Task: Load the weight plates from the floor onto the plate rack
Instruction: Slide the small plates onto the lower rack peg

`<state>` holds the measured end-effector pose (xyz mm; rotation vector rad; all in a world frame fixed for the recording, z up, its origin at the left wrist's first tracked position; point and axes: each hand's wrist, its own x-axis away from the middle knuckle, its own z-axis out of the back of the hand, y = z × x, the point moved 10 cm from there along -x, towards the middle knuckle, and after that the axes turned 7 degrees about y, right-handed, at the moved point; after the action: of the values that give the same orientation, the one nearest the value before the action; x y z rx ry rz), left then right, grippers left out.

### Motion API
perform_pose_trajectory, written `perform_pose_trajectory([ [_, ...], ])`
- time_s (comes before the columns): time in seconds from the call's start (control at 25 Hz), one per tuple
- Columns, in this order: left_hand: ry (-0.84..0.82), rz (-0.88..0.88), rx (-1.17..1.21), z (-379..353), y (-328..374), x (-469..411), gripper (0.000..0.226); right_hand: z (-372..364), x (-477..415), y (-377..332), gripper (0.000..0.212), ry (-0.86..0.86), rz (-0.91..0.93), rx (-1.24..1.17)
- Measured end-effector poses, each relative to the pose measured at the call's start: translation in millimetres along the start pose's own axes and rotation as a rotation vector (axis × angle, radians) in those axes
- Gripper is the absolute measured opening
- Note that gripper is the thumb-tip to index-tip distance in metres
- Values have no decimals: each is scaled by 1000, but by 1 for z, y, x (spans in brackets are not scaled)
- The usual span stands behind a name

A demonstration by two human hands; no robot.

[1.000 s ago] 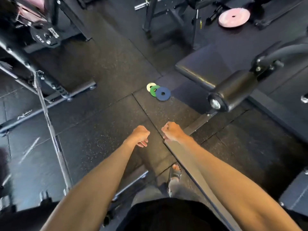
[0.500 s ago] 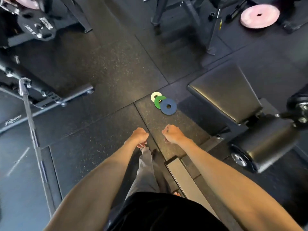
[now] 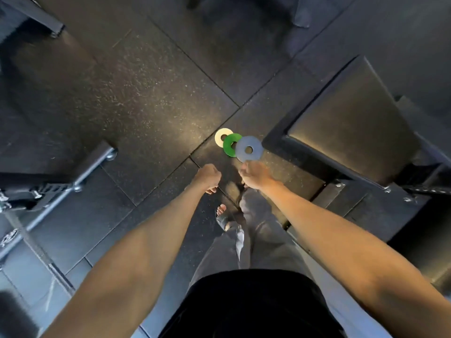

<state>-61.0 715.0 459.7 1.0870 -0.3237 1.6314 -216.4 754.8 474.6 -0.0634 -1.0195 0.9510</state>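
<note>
Our left hand (image 3: 207,175) hangs as a loose fist, holding nothing. Three small plates lie overlapped in a row on the floor (image 3: 136,98): white plate (image 3: 220,140), green plate (image 3: 229,148), blue plate (image 3: 253,143). They sit at 1 o'clock from the left hand. Our right hand (image 3: 256,176), fingers curled and empty, is just below the blue plate, which lies at its 12 o'clock. A padded bench (image 3: 353,132) is at 2 o'clock.

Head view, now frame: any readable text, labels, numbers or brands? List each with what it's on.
None readable.
White plate, green plate, blue-grey plate: faces show no markings.
Bench pad: plain, no label visible.
Rack frame at left: a pale mark on its lower part may be print, but it is too blurred to read.
</note>
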Motion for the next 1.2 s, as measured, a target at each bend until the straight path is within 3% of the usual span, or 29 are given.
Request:
perform_pose_trajectory([
  [0.2,-16,50,-53,-2,21,-111,15,-8,-103,14,24,-42,-68,62],
  [0.32,6,59,-88,-22,29,-187,13,-13,-164,35,34,-20,-147,112],
  [0.56,-49,155,-62,-98,-2,-349,12,-99,-307,107,33,-10,-298,19],
  [0.76,-25,287,86,-166,-46,-469,42,-182,-413,176,54,75,-402,59],
  [0.92,0,437,294,-228,-85,-533,55,-228,-469,223,79,138,-378,326],
  [1.0,6,477,419,-251,-90,-553,51,-239,-489,238,88,166,-350,452],
  [1.08,13,516,523,-271,-93,-568,45,-244,-505,248,86,204,-303,547],
  [1.2,93,595,630,-286,-102,-579,66,-252,-521,254,77,221,-235,600],
])
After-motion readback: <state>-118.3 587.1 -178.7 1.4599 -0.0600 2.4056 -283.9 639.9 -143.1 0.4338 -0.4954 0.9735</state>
